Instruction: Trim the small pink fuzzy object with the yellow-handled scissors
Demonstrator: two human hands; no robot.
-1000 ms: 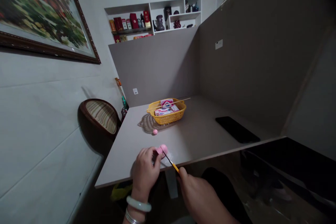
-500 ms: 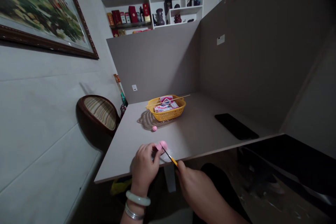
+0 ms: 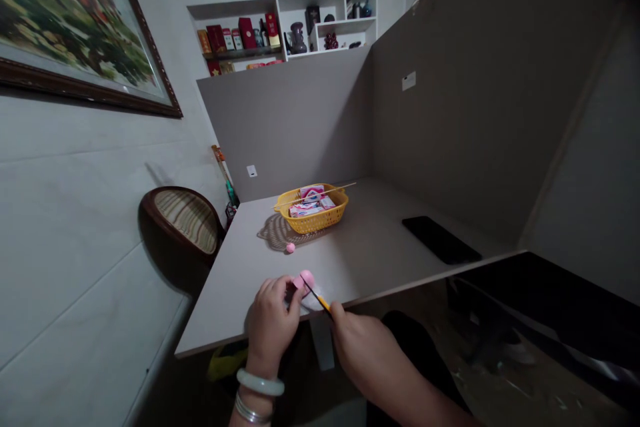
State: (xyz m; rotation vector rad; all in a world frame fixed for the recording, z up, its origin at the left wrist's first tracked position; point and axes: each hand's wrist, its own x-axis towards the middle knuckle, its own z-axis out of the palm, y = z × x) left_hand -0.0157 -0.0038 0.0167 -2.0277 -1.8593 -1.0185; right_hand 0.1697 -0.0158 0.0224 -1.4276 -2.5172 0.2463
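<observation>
Near the desk's [image 3: 225, 310] front edge, my left hand [image 3: 274, 315] pinches a seemingly unfinished pink piece [image 3: 307, 277], my right hand [image 3: 361, 341] gripping a yellow-handled tool [image 3: 324, 304].

Your left hand [image 3: 271, 317] is low in your view, with its back turned up to you. Its thumb [image 3: 297, 303] and forefinger [image 3: 285, 281] bend toward each other in a pinch, and the left wrist [image 3: 263, 361] is almost straight. Your right hand [image 3: 361, 341] is near it, curled in a firm grip, while the right forearm [image 3: 423, 393] slants toward the lower right.
</observation>
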